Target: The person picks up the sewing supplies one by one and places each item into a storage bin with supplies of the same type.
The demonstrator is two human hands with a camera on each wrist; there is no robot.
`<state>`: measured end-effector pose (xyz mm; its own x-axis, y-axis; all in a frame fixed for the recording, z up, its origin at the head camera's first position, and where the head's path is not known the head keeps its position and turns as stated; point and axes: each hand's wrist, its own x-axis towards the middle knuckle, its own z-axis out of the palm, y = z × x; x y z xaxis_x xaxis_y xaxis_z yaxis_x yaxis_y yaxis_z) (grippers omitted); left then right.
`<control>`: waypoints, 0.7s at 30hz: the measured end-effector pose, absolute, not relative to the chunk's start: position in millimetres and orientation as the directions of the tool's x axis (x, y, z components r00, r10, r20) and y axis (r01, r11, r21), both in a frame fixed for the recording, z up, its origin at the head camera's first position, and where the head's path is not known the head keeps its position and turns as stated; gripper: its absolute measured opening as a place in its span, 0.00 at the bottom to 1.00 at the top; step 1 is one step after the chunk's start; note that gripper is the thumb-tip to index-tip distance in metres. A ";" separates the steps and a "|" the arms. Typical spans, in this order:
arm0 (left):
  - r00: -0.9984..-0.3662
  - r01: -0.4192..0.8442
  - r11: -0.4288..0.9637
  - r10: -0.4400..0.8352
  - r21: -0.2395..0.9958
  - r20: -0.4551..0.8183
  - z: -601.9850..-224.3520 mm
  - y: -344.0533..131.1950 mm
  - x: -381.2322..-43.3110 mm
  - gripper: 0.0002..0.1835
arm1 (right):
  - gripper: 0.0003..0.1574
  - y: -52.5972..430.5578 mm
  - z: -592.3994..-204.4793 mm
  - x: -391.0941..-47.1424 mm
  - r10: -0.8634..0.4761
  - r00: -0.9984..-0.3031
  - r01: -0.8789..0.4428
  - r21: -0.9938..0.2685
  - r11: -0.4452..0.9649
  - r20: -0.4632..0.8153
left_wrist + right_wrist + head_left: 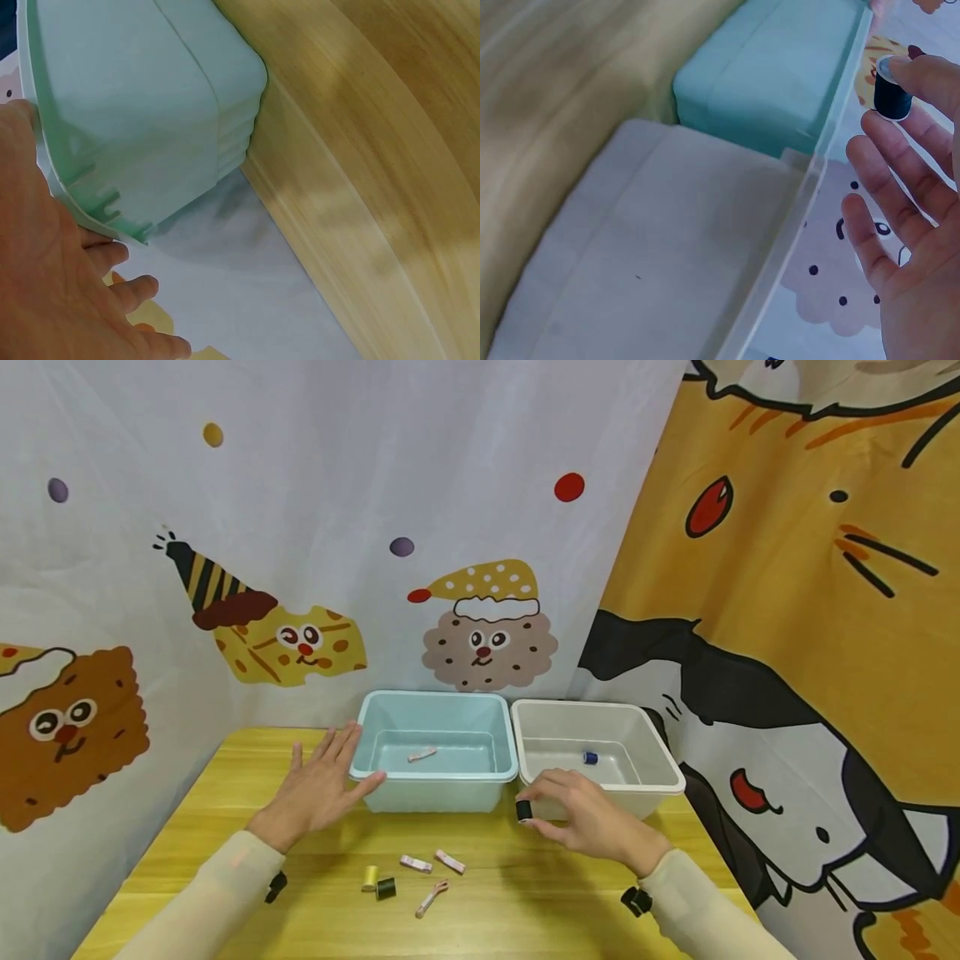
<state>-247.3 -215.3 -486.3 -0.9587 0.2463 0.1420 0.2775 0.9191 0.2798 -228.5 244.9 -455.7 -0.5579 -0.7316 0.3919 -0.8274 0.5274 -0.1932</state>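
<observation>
My right hand [592, 822] pinches a black thread spool [894, 94] between thumb and fingertips, just in front of the white bin [600, 788]. The right wrist view shows the spool upright, its other fingers spread. At the left rim of the light blue bin [435, 793], my left hand [318, 789] lies with its fingers straight and spread. A blue spool [590, 758] lies in the white bin, and a small pink-and-white strip-like piece [422, 754] lies in the blue one.
Nearer on the wooden table [300, 910] are a yellow spool [370, 878], a dark green spool [386, 888] and several small pink pieces [450, 862]. The two bins stand side by side. Behind them hangs a printed curtain [315, 485].
</observation>
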 end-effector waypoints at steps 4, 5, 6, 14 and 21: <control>-0.958 0.279 0.918 0.245 0.283 0.148 -488.5 -216.7 -246.2 0.58 | 0.20 245.1 -448.2 -232.6 -0.715 -0.571 -0.816 -0.186 0.547 0.403; -0.958 0.278 0.918 0.244 0.283 0.148 -489.3 -217.1 -245.9 0.58 | 0.20 245.4 -446.7 -233.8 -0.711 -0.577 -0.812 -0.189 0.552 0.402; -0.958 0.277 0.919 0.244 0.282 0.149 -490.0 -217.4 -245.7 0.58 | 0.20 245.6 -445.1 -235.3 -0.707 -0.582 -0.809 -0.194 0.555 0.401; -0.958 0.276 0.915 0.240 0.293 0.154 -491.3 -218.0 -246.7 0.58 | 0.21 251.8 -433.0 -256.6 -0.683 -0.616 -0.787 -0.268 0.556 0.393; -0.958 0.276 0.919 0.240 0.281 0.155 -490.7 -216.8 -250.1 0.58 | 0.20 258.3 -425.4 -275.6 -0.675 -0.619 -0.785 -0.303 0.540 0.402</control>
